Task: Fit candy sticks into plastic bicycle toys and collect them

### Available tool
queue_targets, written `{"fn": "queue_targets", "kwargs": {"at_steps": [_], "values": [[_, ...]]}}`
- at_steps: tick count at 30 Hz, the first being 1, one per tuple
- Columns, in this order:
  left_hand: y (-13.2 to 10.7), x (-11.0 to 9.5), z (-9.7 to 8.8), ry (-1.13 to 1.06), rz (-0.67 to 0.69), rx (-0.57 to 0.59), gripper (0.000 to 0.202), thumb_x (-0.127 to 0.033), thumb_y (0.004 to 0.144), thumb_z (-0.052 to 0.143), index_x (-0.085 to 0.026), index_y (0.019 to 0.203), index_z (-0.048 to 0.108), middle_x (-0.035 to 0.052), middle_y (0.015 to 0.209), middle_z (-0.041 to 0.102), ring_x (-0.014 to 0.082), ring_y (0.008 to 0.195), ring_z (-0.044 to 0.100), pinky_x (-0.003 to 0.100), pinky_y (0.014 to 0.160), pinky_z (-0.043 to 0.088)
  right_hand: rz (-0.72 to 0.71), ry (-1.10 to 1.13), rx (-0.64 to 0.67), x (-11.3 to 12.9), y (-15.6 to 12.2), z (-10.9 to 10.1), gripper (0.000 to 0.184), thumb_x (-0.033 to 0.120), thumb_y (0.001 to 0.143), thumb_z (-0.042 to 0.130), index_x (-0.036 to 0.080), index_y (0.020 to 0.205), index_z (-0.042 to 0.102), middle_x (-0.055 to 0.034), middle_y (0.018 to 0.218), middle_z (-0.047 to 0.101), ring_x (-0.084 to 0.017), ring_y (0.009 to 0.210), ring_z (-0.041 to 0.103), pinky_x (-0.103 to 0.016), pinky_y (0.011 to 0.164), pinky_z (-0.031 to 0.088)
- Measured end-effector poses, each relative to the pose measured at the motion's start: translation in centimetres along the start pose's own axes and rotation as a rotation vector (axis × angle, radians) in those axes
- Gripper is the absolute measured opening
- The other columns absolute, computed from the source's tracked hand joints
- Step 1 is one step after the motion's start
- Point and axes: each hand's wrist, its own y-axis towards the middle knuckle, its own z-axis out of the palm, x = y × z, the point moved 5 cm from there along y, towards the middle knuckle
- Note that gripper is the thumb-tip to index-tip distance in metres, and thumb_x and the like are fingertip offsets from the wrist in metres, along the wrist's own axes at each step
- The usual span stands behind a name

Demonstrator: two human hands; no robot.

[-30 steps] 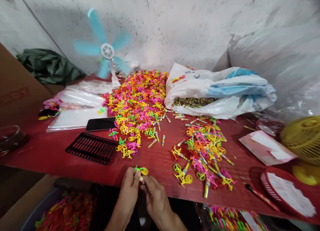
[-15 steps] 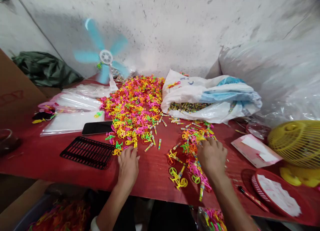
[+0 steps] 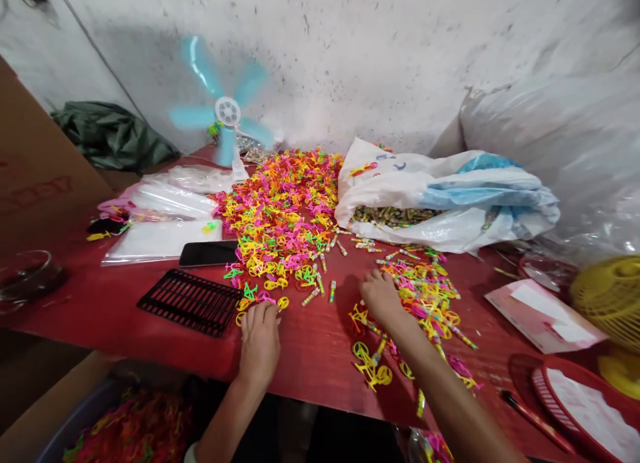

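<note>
The two hands work apart over the red worktop (image 3: 310,359). The left hand (image 3: 260,343) reaches to the near edge of a heap of coloured plastic bicycles (image 3: 285,229), which spreads away at twelve o'clock from it; whether its fingers grip a piece I cannot tell. From that hand, a black slotted tray (image 3: 190,303) lies at ten o'clock and a dark phone (image 3: 206,254) at eleven. The right hand (image 3: 381,295) is at the left side of a smaller pile (image 3: 425,303) of bicycles mixed with patterned tubes; its fingertips are too hidden to show a grip. From there, loose tubes (image 3: 320,286) lie at nine o'clock, a yellow bicycle (image 3: 373,371) at six, and an open white bag (image 3: 445,189) of tubes at one.
</note>
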Motion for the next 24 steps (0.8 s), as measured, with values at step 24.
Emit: {"fn": "queue_targets", "kwargs": {"at_steps": [24], "values": [[1.0, 0.8, -0.6, 0.150, -0.193, 0.134, 0.029, -0.022, 0.083, 0.062, -0.013, 0.110, 0.058, 0.0114, 0.102, 0.060, 0.0273, 0.097, 0.054, 0.041, 0.085, 0.043, 0.298, 0.386, 0.047, 8.2, 0.1, 2.5, 0.031, 0.032, 0.098, 0.034, 0.009, 0.111, 0.050, -0.0194, 0.101, 0.067, -0.028, 0.093, 0.066, -0.031, 0.071, 0.044]]}}
